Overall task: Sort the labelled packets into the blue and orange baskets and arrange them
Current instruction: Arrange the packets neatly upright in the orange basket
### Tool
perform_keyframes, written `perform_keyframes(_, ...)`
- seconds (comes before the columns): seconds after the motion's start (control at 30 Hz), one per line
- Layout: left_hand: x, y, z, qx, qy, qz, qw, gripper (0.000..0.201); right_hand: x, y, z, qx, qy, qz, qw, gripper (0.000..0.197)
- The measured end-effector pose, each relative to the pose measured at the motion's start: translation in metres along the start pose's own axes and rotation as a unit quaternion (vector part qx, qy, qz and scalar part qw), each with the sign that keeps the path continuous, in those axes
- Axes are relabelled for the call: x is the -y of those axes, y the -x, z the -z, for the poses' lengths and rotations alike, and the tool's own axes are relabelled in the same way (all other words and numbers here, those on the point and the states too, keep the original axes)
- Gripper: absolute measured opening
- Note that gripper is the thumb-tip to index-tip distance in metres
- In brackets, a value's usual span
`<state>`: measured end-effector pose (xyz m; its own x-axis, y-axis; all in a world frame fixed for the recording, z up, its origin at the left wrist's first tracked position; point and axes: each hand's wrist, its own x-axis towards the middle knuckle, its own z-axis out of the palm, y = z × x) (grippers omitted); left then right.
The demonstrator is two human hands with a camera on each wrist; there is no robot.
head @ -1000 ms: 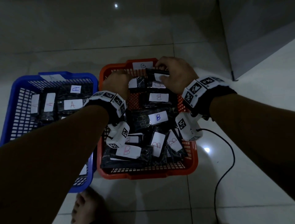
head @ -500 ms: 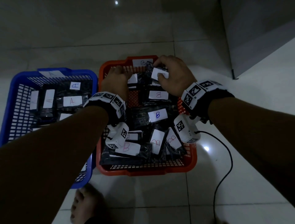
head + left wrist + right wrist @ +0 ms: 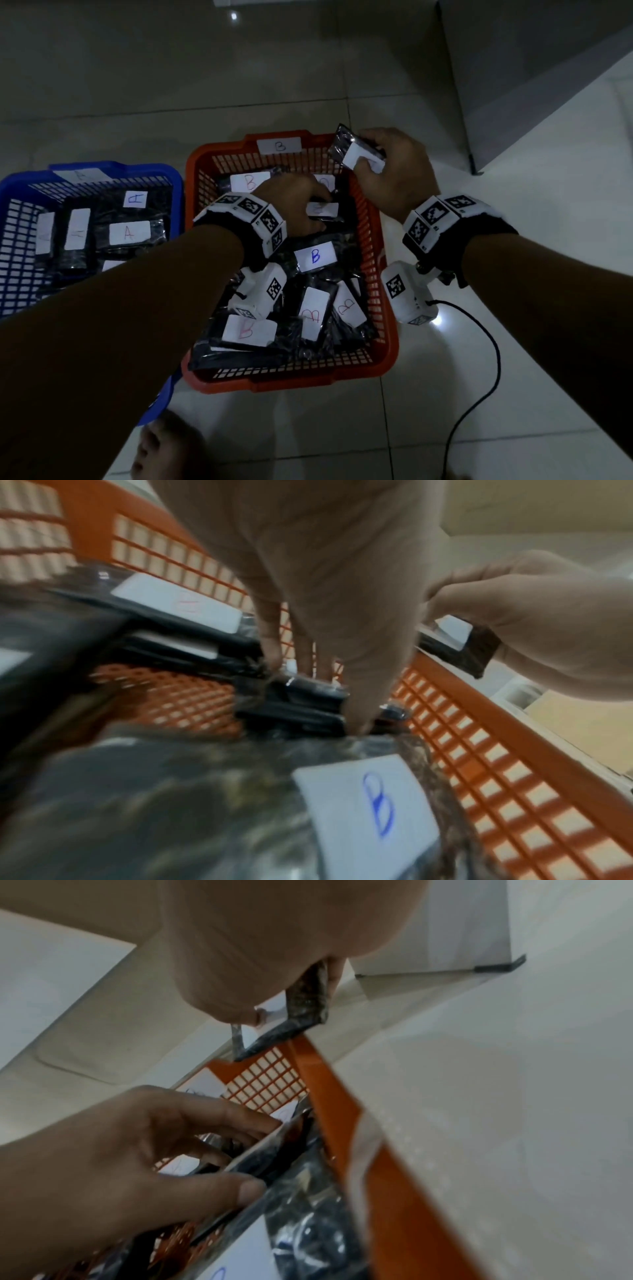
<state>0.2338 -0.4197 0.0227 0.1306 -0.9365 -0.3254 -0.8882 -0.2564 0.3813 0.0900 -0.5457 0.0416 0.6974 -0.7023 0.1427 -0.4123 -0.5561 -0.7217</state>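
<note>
The orange basket (image 3: 385, 301) holds several black packets with white B labels, one in blue ink (image 3: 315, 256). My right hand (image 3: 387, 171) grips a black packet (image 3: 356, 150) with a white label, raised above the basket's far right corner. My left hand (image 3: 294, 205) reaches into the basket's far half and grips a stack of black packets (image 3: 301, 704), thumb on the near edge and fingers on the far edge. The blue basket (image 3: 20, 192) at the left holds packets labelled A (image 3: 129, 233).
Both baskets stand on a pale tiled floor. A black cable (image 3: 479, 387) trails over the floor right of the orange basket. A grey wall base (image 3: 534, 89) rises at the far right. A bare foot (image 3: 161, 448) shows near the bottom edge.
My right hand has lifted one packet out of the far end of the orange basket, up and to the right. My left hand has moved right onto the packets beneath.
</note>
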Motion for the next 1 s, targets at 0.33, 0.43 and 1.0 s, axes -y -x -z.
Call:
perform_keyframes(0.33, -0.005, -0.027, 0.003, -0.115, 0.027, 0.055, 0.992, 0.048, -0.009, 0.006, 0.015, -0.041, -0.053, -0.017, 0.998, 0.03)
perform_keyframes(0.43, -0.008, -0.027, -0.005, -0.156, -0.024, 0.059, 0.986, 0.036, -0.013, 0.01, 0.017, -0.035, -0.048, -0.02, 0.998, 0.031)
perform_keyframes(1.0, 0.01, -0.009, -0.006, -0.182, 0.003, 0.026, 0.983, 0.047, -0.002, 0.013, 0.01, 0.034, -0.032, -0.028, 0.999, 0.043)
